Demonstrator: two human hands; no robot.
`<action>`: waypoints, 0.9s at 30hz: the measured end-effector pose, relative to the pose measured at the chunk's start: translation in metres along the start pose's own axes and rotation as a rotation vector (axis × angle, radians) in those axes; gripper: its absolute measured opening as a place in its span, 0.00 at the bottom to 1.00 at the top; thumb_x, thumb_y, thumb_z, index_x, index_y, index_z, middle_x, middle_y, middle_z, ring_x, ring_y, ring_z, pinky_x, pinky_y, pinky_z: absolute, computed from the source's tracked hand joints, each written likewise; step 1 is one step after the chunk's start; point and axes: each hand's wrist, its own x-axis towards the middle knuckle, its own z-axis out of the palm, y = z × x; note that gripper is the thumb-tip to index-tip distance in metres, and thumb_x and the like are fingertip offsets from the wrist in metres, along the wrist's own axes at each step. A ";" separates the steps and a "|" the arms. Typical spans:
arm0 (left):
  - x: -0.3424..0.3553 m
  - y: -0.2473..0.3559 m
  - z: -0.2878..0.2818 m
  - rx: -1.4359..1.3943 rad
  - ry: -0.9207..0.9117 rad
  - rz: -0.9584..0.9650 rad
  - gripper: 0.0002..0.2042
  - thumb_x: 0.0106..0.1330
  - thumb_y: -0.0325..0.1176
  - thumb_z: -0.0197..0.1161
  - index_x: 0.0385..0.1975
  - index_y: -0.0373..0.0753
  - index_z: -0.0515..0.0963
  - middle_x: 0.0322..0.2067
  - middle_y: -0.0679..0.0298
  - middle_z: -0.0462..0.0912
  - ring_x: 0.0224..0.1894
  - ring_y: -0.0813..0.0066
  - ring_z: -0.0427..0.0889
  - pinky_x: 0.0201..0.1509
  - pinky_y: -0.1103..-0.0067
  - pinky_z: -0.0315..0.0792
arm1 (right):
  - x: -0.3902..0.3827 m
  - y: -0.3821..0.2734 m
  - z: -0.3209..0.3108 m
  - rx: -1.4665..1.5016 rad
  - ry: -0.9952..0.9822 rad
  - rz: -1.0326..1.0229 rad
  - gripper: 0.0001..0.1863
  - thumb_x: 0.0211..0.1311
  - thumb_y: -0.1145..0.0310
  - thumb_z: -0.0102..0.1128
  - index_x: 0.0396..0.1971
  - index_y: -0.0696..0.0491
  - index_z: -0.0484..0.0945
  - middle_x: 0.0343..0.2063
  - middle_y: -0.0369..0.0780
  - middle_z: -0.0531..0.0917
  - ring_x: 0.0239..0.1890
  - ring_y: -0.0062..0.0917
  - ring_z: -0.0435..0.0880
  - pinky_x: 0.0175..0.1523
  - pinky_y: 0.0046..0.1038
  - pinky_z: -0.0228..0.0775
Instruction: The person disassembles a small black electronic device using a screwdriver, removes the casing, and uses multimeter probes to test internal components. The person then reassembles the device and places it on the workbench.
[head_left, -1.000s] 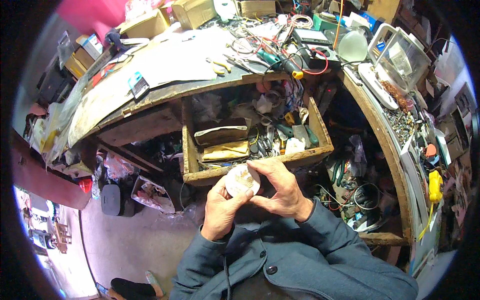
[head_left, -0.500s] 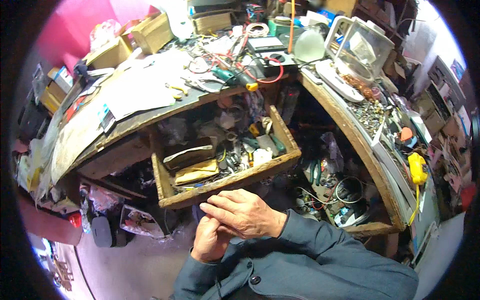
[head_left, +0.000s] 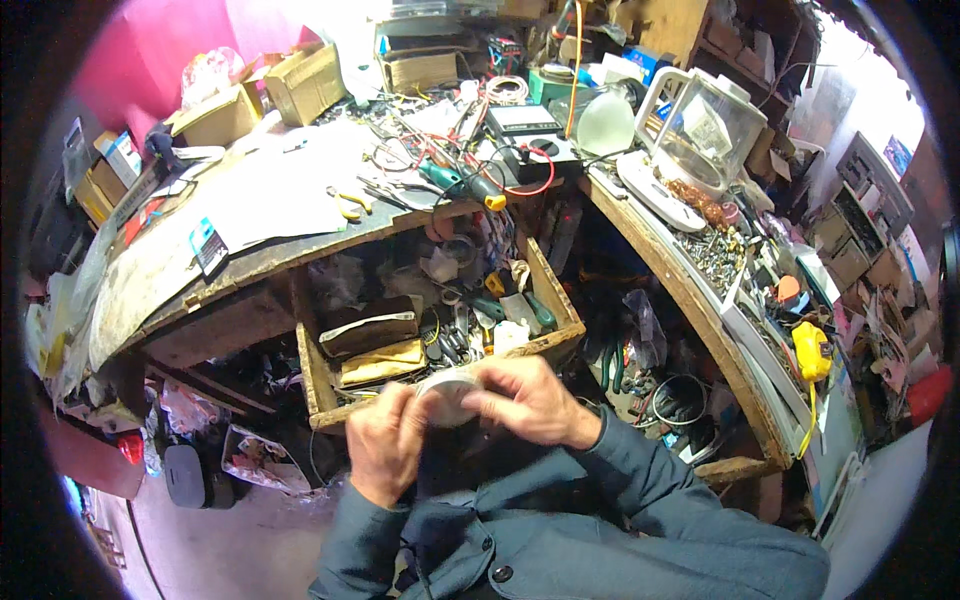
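Note:
A round, pale grey-white thing (head_left: 447,400), about palm-sized, is held between my two hands over the front edge of the open wooden drawer (head_left: 330,415). Its exact kind is not plain. My left hand (head_left: 384,440) grips its left side with bent fingers and thumb. From the right, my right hand (head_left: 535,400) pinches its other side, the thumb lying across the front. In the drawer lie a yellow envelope-like packet (head_left: 382,364), a brown pouch (head_left: 365,330), a green-handled tool (head_left: 541,313) and several small tools.
Above the drawer is a workbench with white paper (head_left: 280,185), yellow-handled pliers (head_left: 350,203) and a black device with a red cable (head_left: 535,140). On the right-hand bench stand a clear plastic container (head_left: 708,130) and a yellow tape measure (head_left: 812,350). A black case (head_left: 185,476) sits at lower left.
My hands were folded together, the right over the left, with no object showing. They have moved apart, and the round pale thing now shows between them. The view has shifted slightly.

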 end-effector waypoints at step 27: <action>0.025 -0.066 -0.018 0.259 0.214 -0.115 0.10 0.66 0.36 0.65 0.29 0.36 0.82 0.21 0.52 0.81 0.23 0.57 0.83 0.27 0.70 0.72 | 0.193 0.121 -0.087 -1.016 0.591 -0.220 0.07 0.64 0.67 0.58 0.31 0.55 0.80 0.23 0.47 0.83 0.30 0.44 0.85 0.38 0.43 0.76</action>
